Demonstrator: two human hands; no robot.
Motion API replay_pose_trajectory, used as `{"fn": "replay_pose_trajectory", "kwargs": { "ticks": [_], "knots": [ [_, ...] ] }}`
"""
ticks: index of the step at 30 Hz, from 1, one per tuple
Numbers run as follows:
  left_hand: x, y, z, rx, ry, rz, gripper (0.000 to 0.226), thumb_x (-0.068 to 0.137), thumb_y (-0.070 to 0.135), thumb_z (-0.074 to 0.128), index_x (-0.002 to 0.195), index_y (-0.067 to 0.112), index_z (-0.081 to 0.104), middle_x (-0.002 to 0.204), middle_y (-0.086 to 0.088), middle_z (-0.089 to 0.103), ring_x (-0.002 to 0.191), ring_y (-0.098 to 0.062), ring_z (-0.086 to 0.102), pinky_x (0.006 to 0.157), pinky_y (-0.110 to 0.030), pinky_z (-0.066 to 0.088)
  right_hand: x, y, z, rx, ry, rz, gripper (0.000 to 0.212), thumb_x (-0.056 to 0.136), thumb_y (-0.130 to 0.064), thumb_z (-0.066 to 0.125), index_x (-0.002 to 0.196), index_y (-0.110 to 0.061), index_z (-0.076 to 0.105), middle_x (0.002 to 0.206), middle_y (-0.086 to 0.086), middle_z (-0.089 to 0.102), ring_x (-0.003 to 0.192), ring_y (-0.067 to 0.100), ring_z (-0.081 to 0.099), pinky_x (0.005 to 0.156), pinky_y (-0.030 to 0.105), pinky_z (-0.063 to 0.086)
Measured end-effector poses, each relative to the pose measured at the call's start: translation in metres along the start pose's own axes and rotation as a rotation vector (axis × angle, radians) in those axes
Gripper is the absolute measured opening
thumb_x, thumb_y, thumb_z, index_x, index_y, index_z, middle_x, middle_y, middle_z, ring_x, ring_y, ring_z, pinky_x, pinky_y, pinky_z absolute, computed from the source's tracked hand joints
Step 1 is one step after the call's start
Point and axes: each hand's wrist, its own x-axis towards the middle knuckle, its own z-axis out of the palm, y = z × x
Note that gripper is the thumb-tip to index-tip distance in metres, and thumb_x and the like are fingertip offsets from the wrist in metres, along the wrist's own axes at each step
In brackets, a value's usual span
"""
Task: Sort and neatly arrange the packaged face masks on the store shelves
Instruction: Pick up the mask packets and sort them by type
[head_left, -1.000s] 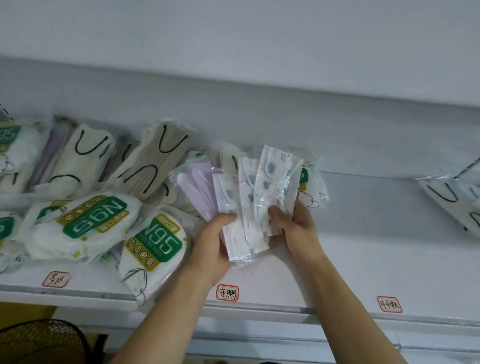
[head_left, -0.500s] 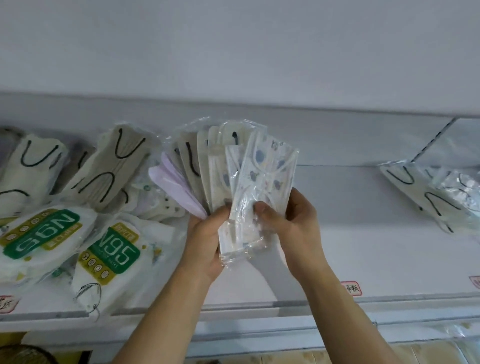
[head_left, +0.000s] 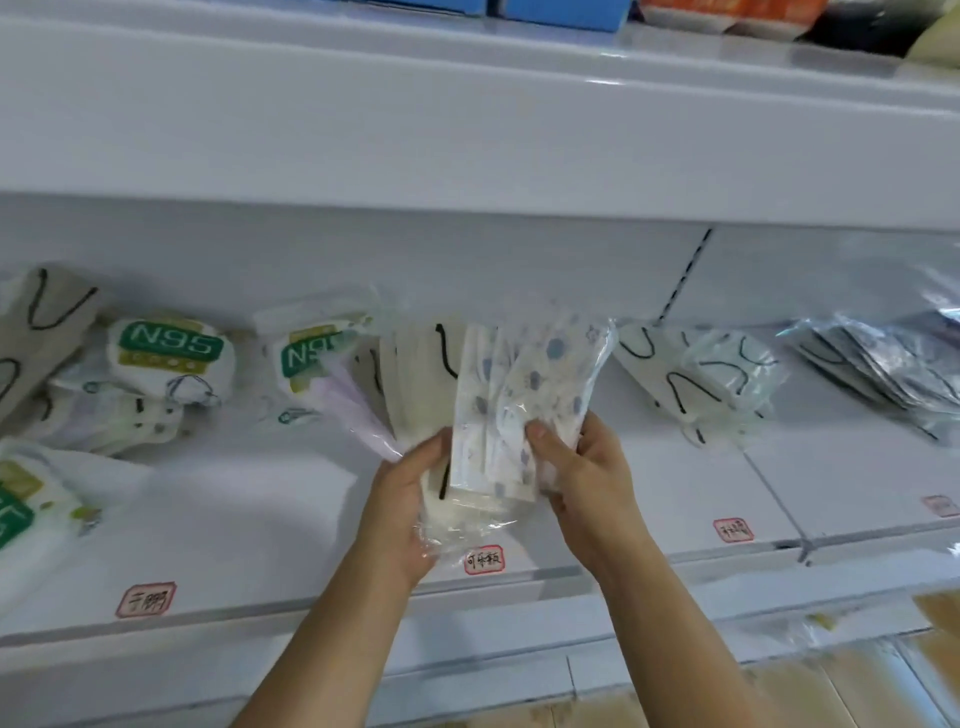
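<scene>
I hold a fanned bundle of clear-wrapped face masks above the white shelf. My left hand grips the bundle's lower left side, where cream masks with black ear loops and a lilac one show. My right hand pinches the front white masks with blue prints, thumb on top. N95 packs with green labels lie on the shelf to the left. Cream masks with black loops lie to the right.
A pile of greyish wrapped masks sits at the far right. Red-bordered price tags line the shelf's front edge. An upper shelf overhangs, with blue boxes on top. More N95 packs lie at the left edge.
The view has shifted right and up along the shelf; the upper shelf now shows. Both hands still hold the mask bundle, carried rightward toward the right-hand mask pile.
</scene>
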Motion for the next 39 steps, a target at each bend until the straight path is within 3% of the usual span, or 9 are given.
{"fn": "replay_pose_trajectory", "kwargs": {
  "ticks": [4, 9, 14, 18, 23, 28, 32, 37, 39],
  "knots": [
    [0.004, -0.028, 0.019, 0.019, 0.015, 0.084, 0.056, 0.076, 0.014, 0.083, 0.127, -0.003, 0.068, 0.13, -0.031, 0.064, 0.119, -0.048, 0.064, 0.105, -0.063, 0.047, 0.001, -0.006, -0.032, 0.039, 0.021, 0.036, 0.022, 0.098, -0.002, 0.064, 0.117, -0.011, 0.069, 0.11, 0.011, 0.077, 0.102, 0.033, 0.075, 0.082, 0.042, 0.062],
    [0.006, -0.077, 0.053, 0.066, 0.023, 0.105, 0.05, 0.08, 0.01, 0.08, 0.126, -0.006, 0.067, 0.127, -0.034, 0.064, 0.116, -0.051, 0.065, 0.102, -0.067, 0.048, -0.01, -0.018, -0.096, 0.041, 0.069, 0.019, 0.025, 0.093, 0.003, 0.067, 0.114, -0.01, 0.069, 0.108, 0.013, 0.077, 0.101, 0.035, 0.074, 0.09, 0.049, 0.06],
    [0.007, -0.137, 0.103, 0.172, -0.027, 0.004, 0.038, 0.086, 0.008, 0.072, 0.123, -0.004, 0.07, 0.12, -0.029, 0.07, 0.108, -0.046, 0.07, 0.089, -0.053, 0.058, -0.029, -0.025, -0.173, 0.107, 0.192, -0.004, 0.035, 0.093, 0.007, 0.06, 0.12, -0.014, 0.067, 0.112, 0.012, 0.076, 0.102, 0.035, 0.074, 0.082, 0.043, 0.062],
    [0.014, -0.167, 0.142, 0.249, -0.113, -0.063, 0.043, 0.08, 0.011, 0.075, 0.121, -0.003, 0.071, 0.119, -0.029, 0.07, 0.107, -0.045, 0.071, 0.089, -0.053, 0.057, -0.039, -0.031, -0.218, 0.215, 0.282, -0.011, 0.043, 0.092, 0.012, 0.052, 0.124, -0.013, 0.065, 0.113, 0.012, 0.076, 0.094, 0.029, 0.075, 0.067, 0.034, 0.06],
    [0.033, -0.201, 0.189, 0.319, -0.211, -0.116, 0.043, 0.082, 0.007, 0.074, 0.124, -0.001, 0.07, 0.118, -0.026, 0.072, 0.107, -0.043, 0.071, 0.094, -0.055, 0.056, -0.041, -0.042, -0.263, 0.231, 0.443, -0.076, 0.043, 0.095, 0.009, 0.053, 0.129, -0.016, 0.063, 0.117, 0.011, 0.075, 0.102, 0.033, 0.074, 0.076, 0.038, 0.061],
    [0.046, -0.246, 0.26, 0.4, -0.332, -0.206, 0.049, 0.071, 0.01, 0.075, 0.118, -0.005, 0.072, 0.116, -0.029, 0.071, 0.103, -0.045, 0.072, 0.084, -0.05, 0.06, -0.052, -0.071, -0.318, 0.26, 0.66, -0.178, 0.032, 0.096, 0.006, 0.058, 0.122, -0.012, 0.065, 0.105, 0.013, 0.076, 0.086, 0.028, 0.073, 0.072, 0.036, 0.058],
    [0.065, -0.289, 0.317, 0.471, -0.371, -0.27, 0.039, 0.087, 0.001, 0.067, 0.126, 0.0, 0.068, 0.121, -0.028, 0.07, 0.109, -0.047, 0.069, 0.089, -0.058, 0.058, -0.056, -0.085, -0.369, 0.351, 0.808, -0.281, 0.031, 0.098, 0.006, 0.056, 0.117, -0.016, 0.066, 0.099, 0.003, 0.078, 0.085, 0.02, 0.076, 0.069, 0.029, 0.059],
    [0.099, -0.348, 0.382, 0.538, -0.383, -0.299, 0.034, 0.092, 0.002, 0.064, 0.126, 0.006, 0.068, 0.116, -0.02, 0.074, 0.096, -0.034, 0.076, 0.069, -0.039, 0.063, -0.05, -0.084, -0.441, 0.464, 0.953, -0.314, 0.035, 0.098, 0.003, 0.057, 0.127, -0.015, 0.064, 0.116, 0.008, 0.076, 0.104, 0.029, 0.074, 0.089, 0.043, 0.057],
    [0.115, -0.373, 0.408, 0.575, -0.386, -0.289, 0.031, 0.092, 0.002, 0.065, 0.123, 0.004, 0.069, 0.112, -0.02, 0.075, 0.089, -0.033, 0.077, 0.066, -0.04, 0.064, -0.038, -0.086, -0.482, 0.489, 0.994, -0.32, 0.035, 0.099, 0.003, 0.057, 0.128, -0.014, 0.064, 0.118, 0.01, 0.075, 0.107, 0.032, 0.073, 0.09, 0.045, 0.056]
  ]
}}
